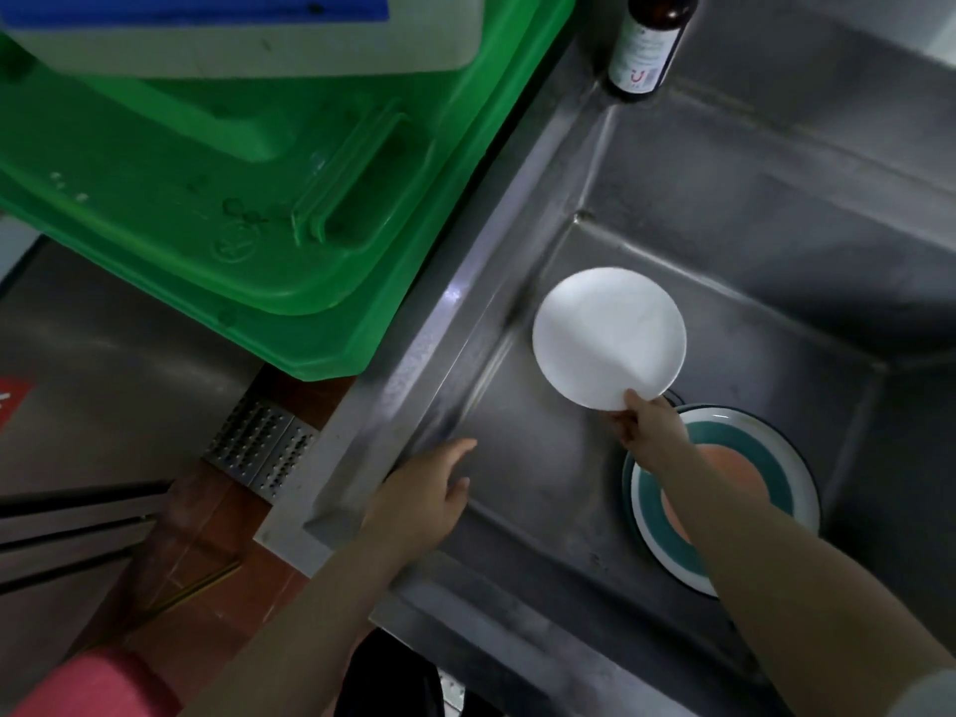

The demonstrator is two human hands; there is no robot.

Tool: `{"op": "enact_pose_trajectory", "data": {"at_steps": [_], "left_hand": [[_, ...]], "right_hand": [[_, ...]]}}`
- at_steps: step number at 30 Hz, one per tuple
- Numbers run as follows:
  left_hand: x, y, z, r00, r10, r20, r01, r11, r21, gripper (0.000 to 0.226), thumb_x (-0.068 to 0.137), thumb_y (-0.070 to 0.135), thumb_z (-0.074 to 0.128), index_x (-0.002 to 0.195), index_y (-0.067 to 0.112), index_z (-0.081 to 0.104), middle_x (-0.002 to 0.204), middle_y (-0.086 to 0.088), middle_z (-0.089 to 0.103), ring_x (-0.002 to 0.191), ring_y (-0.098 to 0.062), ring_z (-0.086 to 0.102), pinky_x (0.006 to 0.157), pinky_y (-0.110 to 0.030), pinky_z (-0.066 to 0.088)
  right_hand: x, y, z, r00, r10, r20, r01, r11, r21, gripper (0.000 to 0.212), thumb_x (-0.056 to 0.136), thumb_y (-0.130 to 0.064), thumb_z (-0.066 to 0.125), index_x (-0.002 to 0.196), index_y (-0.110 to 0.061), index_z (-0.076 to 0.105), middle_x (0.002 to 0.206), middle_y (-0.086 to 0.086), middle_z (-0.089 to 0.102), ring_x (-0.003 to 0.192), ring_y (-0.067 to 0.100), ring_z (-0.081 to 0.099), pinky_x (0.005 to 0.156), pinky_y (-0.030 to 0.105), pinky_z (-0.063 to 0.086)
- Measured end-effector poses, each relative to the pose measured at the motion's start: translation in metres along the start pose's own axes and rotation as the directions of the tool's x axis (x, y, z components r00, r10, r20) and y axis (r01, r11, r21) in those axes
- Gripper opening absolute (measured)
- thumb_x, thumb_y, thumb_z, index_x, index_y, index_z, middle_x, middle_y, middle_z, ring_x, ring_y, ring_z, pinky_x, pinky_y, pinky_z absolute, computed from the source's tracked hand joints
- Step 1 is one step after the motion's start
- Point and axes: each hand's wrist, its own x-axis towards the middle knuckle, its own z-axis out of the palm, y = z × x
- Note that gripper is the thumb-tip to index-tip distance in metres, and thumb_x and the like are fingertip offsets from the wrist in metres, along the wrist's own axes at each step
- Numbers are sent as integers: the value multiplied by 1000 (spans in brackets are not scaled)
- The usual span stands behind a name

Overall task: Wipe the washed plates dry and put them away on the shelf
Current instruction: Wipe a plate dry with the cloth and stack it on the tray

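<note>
A small white plate (608,336) hangs above the steel sink (724,282), pinched at its near rim by my right hand (646,426). Below my right forearm, a plate with a teal ring and a pink centre (765,473) lies on the sink floor, on top of at least one other plate. My left hand (429,489) rests on the sink's left rim with its fingers straight and holds nothing. No cloth or shelf is in view.
A large green plastic bin (248,199) with a white and blue container on top stands left of the sink. A dark bottle (646,44) stands at the sink's back corner. A perforated metal grate (258,447) lies on the tiled floor at the left.
</note>
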Motion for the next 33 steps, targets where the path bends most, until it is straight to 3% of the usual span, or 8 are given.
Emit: {"op": "enact_pose_trajectory", "data": {"at_steps": [6, 10, 13, 16, 20, 25, 29, 33], "left_hand": [[10, 6, -21, 999, 49, -18, -51, 975, -218, 44, 95, 25, 57, 139, 26, 46, 139, 6, 55, 124, -9, 53, 106, -36, 44], [14, 31, -54, 994, 89, -62, -107, 914, -391, 49, 95, 28, 59, 141, 23, 41, 129, 10, 55, 101, 10, 54, 77, -5, 42], [10, 58, -85, 983, 133, -124, -180, 808, -561, 55, 91, 32, 63, 140, 21, 41, 122, 5, 58, 97, 1, 58, 77, -17, 44], [0, 84, -118, 965, 193, -180, -263, 646, -717, 53, 93, 28, 60, 139, 12, 39, 126, -8, 60, 105, -12, 61, 92, -28, 48], [-20, 116, -158, 890, 396, -224, -417, 514, -750, 30, 88, 44, 55, 116, 34, 53, 124, -4, 59, 113, -17, 60, 84, -24, 51], [-49, 164, -200, 754, 578, -313, -580, 361, -731, 26, 87, 49, 51, 107, 35, 59, 107, 12, 71, 103, -13, 68, 73, -17, 54], [-68, 200, -230, 689, 591, -420, -652, 250, -716, 19, 96, 45, 48, 107, 34, 61, 108, 8, 70, 106, -18, 67, 77, -29, 57], [-92, 230, -264, 589, 634, -501, -734, 161, -660, 31, 74, 64, 54, 96, 47, 68, 104, 10, 73, 102, -18, 69, 84, -36, 57]], "right_hand": [[-57, -17, 0, 970, -220, 99, 221, 975, 4, 8, 94, -9, 56, 101, -8, 61, 71, 5, 63, 51, 14, 51, 42, 24, 37], [-118, -32, -1, 892, -433, 131, 438, 899, -12, 7, 94, -10, 56, 96, -11, 63, 65, -2, 65, 52, 15, 47, 48, 29, 34], [-173, -39, -1, 808, -570, 149, 575, 818, 15, 9, 93, -16, 60, 97, -20, 68, 81, -4, 72, 68, 10, 65, 59, 25, 51], [-227, -45, -2, 727, -678, 109, 681, 732, 15, 9, 91, -19, 64, 91, -23, 72, 83, -3, 72, 73, 11, 65, 66, 26, 55], [-299, -62, -5, 562, -827, 6, 827, 562, -39, 13, 92, -14, 62, 84, -22, 68, 74, -10, 69, 70, 2, 62, 62, 16, 50], [-380, -85, -14, 318, -945, -69, 923, 326, -203, 7, 93, -16, 61, 89, -15, 67, 83, -4, 70, 79, 9, 62, 76, 32, 54], [-442, -103, -13, 97, -990, -107, 960, 122, -254, 24, 93, -12, 61, 81, -33, 64, 75, -24, 68, 71, -9, 59, 68, 10, 48], [-490, -123, -15, -74, -982, -172, 955, -20, -296, 32, 90, -7, 63, 77, -36, 60, 71, -29, 65, 69, -11, 57, 66, 7, 44]]}}
